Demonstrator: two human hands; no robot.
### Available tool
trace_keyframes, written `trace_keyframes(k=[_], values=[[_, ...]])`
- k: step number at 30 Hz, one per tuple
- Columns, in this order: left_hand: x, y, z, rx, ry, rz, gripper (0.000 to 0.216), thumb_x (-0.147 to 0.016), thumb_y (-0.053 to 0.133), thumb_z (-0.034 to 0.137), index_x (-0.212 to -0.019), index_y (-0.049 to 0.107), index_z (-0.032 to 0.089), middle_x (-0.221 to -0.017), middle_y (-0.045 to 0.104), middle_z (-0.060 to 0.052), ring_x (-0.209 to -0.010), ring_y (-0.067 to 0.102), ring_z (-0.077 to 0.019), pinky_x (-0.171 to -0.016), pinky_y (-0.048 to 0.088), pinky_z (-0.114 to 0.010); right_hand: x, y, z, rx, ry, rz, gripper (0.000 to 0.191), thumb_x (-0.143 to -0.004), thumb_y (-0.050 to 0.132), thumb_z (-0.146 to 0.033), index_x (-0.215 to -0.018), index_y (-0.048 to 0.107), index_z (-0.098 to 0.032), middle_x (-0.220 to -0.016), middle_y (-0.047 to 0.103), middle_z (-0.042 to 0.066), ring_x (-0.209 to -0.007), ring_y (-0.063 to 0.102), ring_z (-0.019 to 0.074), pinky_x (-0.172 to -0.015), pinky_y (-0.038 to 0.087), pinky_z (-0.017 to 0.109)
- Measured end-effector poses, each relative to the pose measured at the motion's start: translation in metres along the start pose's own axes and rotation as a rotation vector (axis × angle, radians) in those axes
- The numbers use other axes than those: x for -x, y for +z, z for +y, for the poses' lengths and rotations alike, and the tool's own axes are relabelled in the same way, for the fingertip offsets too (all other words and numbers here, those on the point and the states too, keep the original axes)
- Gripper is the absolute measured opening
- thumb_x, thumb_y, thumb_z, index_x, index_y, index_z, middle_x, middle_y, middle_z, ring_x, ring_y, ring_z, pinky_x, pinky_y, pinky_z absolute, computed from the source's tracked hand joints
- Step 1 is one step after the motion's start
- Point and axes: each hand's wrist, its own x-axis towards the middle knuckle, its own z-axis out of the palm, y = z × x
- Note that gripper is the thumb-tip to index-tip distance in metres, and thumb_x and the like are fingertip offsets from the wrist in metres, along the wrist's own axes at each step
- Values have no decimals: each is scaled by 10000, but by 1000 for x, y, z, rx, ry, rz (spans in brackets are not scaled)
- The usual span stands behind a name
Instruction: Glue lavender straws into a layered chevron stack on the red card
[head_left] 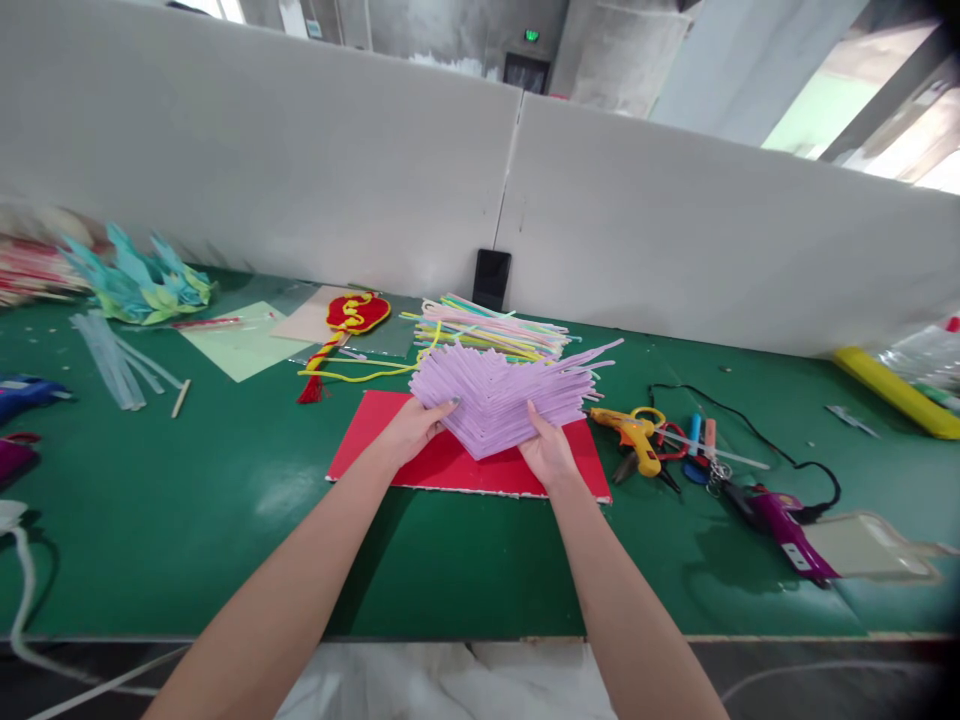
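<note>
Between my two hands is a V-shaped lilac piece (491, 395) made of many pipe cleaners laid side by side, with loose ends sticking out at the upper right. My left hand (420, 425) grips its left side, thumb on top. On the right side my right hand (547, 448) pinches it the same way; the fingers underneath are hidden. Below the piece lies a red board (450, 470) with a pale, rough edge. A pile of pastel pipe cleaners (495, 325) lies just behind, partly covered by the lilac piece.
To the right are a yellow glue gun (634, 435), scissors (667, 440) and a purple corded tool (791, 535). A red and yellow tasselled ornament (356, 313), a pale green sheet (244, 340) and glue sticks (112, 360) lie left. A phone (492, 278) leans on the white partition (337, 170).
</note>
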Motion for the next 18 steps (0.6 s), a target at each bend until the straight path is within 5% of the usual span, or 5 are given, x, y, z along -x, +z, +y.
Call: trace_keyframes(k=[7, 18], values=[[-6, -8, -4, 1, 10, 53, 372, -623, 826, 178, -955, 663, 139, -964, 725, -74, -851, 680, -197, -771, 563, -287, 6, 3, -1, 17, 74, -150, 356, -706, 719, -168, -1045, 658, -258, -1156, 680, -20, -1189, 554, 188, -1097, 361, 418], [-2, -3, -2, -18, 18, 21, 437, -617, 826, 187, -1019, 663, 137, -1037, 710, -93, -942, 666, -223, -790, 557, -293, 2, 0, 0, 28, 46, -88, 267, -764, 677, -214, -1028, 662, -249, -1098, 704, -18, -1168, 570, 168, -1081, 387, 385]])
